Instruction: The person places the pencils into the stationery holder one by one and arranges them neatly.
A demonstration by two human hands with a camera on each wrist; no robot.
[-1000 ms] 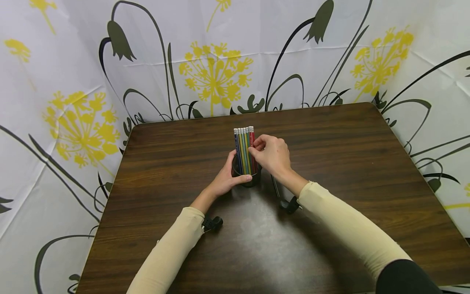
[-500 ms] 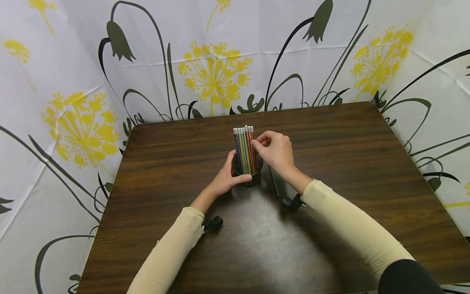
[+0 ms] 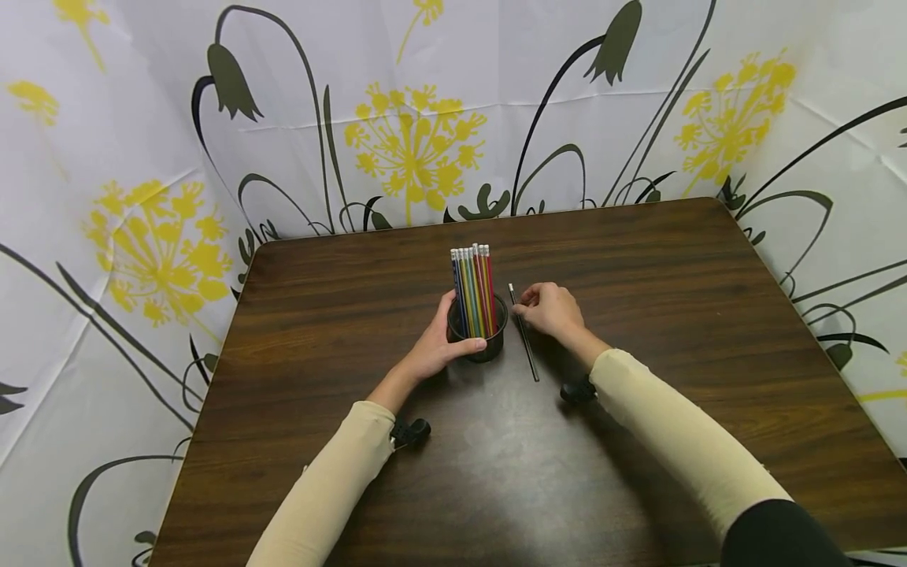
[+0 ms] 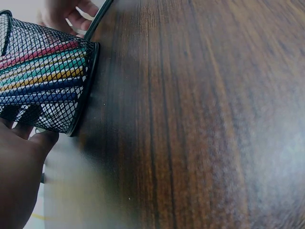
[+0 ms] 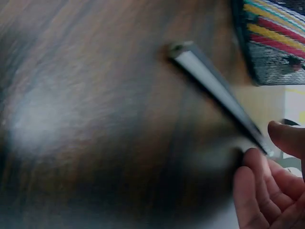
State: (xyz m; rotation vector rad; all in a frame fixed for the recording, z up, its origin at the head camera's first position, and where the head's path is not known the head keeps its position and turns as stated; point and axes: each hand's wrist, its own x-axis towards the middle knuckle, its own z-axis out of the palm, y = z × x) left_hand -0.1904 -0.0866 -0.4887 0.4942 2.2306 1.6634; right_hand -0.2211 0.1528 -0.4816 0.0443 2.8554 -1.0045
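My left hand [image 3: 434, 343] grips a black mesh pencil cup [image 3: 490, 346], thumb across its near side. Several colored pencils [image 3: 471, 293] stand in the cup, eraser ends up, among them blue, green, yellow and red ones. To the right of the cup a black pencil [image 3: 527, 343] lies on the table, its eraser end pointing away from me. My right hand [image 3: 554, 310] is beside that pencil, fingertips close to its upper part. In the right wrist view, thumb and fingers [image 5: 257, 171] are apart, with the black pencil's far end [image 5: 265, 149] between them.
All of this is on a dark wood-grain table [image 3: 319, 331]. A white cloth [image 3: 298, 157] with yellow and grey flowers hangs behind the table and at its sides. Each wrist wears a small black camera [image 3: 412, 431].
My right hand has left the red pencil at the cup and moved right and down to the black pencil, whose eraser end now shows. The left hand keeps its hold on the cup.
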